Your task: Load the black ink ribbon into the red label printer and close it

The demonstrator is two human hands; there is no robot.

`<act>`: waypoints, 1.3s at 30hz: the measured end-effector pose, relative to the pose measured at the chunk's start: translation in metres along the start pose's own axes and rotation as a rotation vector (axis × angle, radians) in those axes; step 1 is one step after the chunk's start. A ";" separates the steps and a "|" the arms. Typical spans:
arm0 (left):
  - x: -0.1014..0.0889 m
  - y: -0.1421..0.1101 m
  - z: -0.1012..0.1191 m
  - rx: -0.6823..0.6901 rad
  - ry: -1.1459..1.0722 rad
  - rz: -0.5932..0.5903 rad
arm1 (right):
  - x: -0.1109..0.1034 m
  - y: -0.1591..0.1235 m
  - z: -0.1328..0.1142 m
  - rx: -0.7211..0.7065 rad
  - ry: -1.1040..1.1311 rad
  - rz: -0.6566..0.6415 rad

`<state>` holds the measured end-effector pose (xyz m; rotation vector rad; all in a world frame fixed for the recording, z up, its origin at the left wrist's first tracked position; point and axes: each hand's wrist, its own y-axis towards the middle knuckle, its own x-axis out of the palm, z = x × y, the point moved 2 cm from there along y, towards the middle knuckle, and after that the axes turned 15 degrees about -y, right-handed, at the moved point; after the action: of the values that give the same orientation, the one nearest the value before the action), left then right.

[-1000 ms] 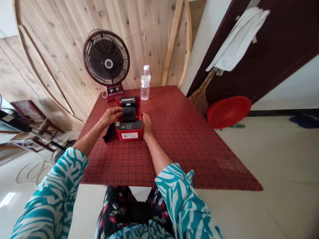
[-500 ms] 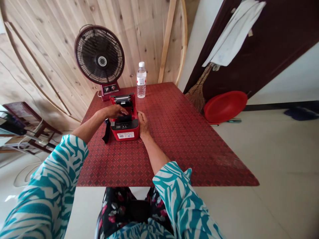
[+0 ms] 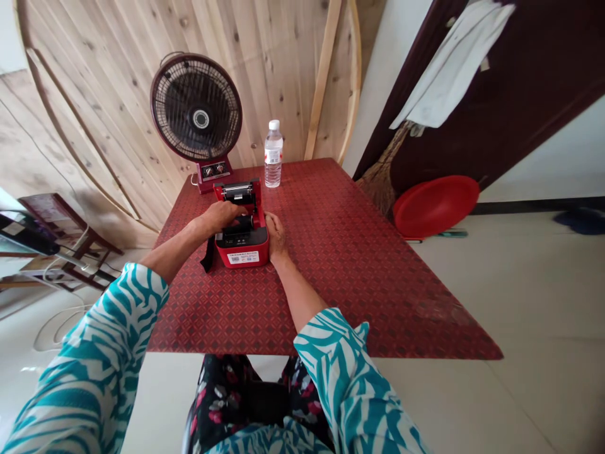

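Note:
A small red and black label printer (image 3: 243, 258) stands on the table with its lid (image 3: 237, 190) raised. Inside its bay lies a black roll (image 3: 241, 224), partly covered by my left hand (image 3: 225, 215). That hand reaches in from the left, its fingers bent down and closed at the roll; the fingertips are hidden. My right hand (image 3: 276, 235) grips the printer's right side, its fingers along the wall. A black strap (image 3: 208, 255) hangs at the printer's left side and rests on the tabletop.
The red patterned table (image 3: 331, 271) carries a dark red fan (image 3: 200, 118) and a water bottle (image 3: 273, 155) behind the printer. Right of the table are a straw broom (image 3: 382, 180) and a red basin (image 3: 437, 207). A wooden chair (image 3: 61, 221) stands at left.
A flat black strip stood raised above the bay a second ago; now it is down inside as part of the roll. My left hand moved right and into the bay. My right hand stayed put.

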<state>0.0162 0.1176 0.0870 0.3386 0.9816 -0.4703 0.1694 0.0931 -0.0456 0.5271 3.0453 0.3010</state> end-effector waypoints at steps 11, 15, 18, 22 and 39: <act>-0.034 -0.049 -0.004 0.109 -0.205 0.387 | 0.001 0.000 0.002 0.004 -0.001 0.008; -0.039 -0.053 -0.061 -0.048 -0.533 0.602 | 0.000 -0.001 0.003 0.001 -0.001 0.007; -0.029 -0.047 -0.098 -0.240 -0.582 0.717 | -0.001 -0.001 0.001 -0.002 -0.008 0.009; -0.010 -0.041 -0.117 -0.469 -0.362 0.732 | -0.002 -0.001 -0.002 0.003 -0.036 0.008; 0.033 -0.094 -0.138 -0.146 -0.655 0.706 | -0.001 0.000 0.002 0.025 -0.017 -0.011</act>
<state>-0.1156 0.0964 -0.0185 0.3432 0.2148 0.1432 0.1704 0.0926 -0.0474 0.5117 3.0380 0.2561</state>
